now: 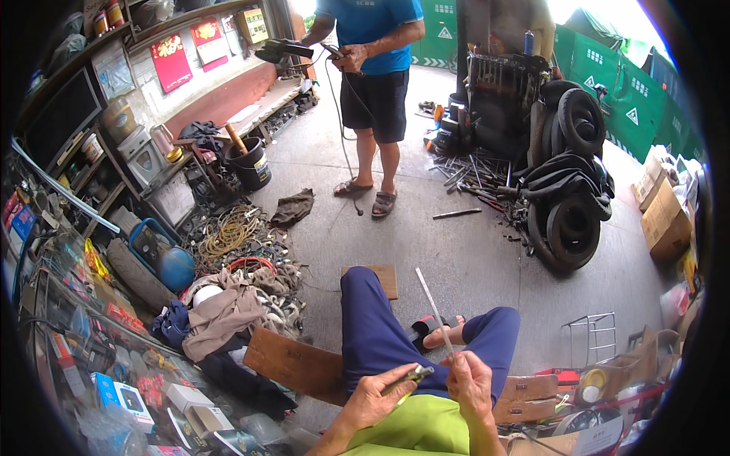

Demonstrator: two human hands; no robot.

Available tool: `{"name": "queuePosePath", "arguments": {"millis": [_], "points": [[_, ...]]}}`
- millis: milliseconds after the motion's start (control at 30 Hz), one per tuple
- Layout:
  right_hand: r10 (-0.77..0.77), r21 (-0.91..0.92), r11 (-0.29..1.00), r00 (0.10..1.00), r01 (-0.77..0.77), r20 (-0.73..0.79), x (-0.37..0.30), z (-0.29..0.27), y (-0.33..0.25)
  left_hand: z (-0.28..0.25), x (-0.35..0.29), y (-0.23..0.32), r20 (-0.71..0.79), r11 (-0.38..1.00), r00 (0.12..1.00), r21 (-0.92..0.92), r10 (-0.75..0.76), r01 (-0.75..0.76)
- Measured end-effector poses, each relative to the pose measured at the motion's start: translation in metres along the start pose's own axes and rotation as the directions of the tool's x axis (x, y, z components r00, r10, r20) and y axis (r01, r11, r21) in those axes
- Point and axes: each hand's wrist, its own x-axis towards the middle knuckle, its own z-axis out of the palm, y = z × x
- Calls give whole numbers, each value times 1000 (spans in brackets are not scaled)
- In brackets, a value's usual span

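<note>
My left hand (pixel 368 400) is closed round a small hand tool (pixel 413 375) with a dark metal end and yellow-green parts. Its exact kind is partly hidden by the fingers. Just to the right, my right hand (pixel 470 382) pinches the near end of a long, thin, pale strip (pixel 434 307). The strip slants up and to the left from my fingers, over the floor between my knees, and its far end touches nothing I can see. Both hands are close together above my lap, with a small gap between the tool and the strip.
Another person (pixel 378 68) stands ahead, holding a dark device with a cable. Stacked tyres (pixel 572 228) and scattered metal rods (pixel 479 175) lie at the right. Rags (pixel 228 315), a black bucket (pixel 249 165) and coiled cords fill the left. A wooden bench (pixel 293 368) is under me.
</note>
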Motion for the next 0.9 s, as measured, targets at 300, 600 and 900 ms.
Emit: {"name": "queuePosePath", "arguments": {"millis": [300, 600, 900], "points": [[-154, -330, 931, 987, 158, 40, -19, -8, -9, -26, 3, 29, -233, 995, 970, 94, 64, -43], [-98, -462, 850, 938, 253, 333, -25, -10, -16, -31, 15, 14, -320, 994, 945, -60, 63, -87], [-43, -488, 822, 887, 293, 460, -16, -23, -21, -34, 15, 8, -304, 997, 949, 41, 79, -69]]}}
